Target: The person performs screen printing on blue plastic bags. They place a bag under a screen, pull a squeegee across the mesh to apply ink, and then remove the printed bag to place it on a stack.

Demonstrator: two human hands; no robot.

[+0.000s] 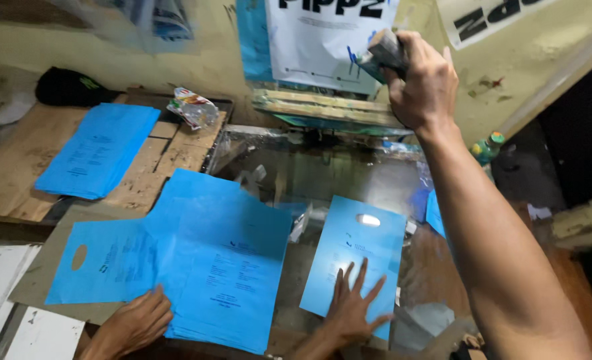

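R hand grips squeegee; L hand flat on blue bag

Glass-topped bench — one blue bag flat on it, a blue stack beside.

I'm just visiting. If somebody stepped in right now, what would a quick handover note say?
Right hand: raised, gripping a grey handle above the lifted wooden frame.
Left hand: open, flat on a single blue bag on the glass table.
Another person's hand rests on the blue bag stack.
Done: printed bags stacked; a second pile lies far left.
Left: the single bag; beyond that, unclear.
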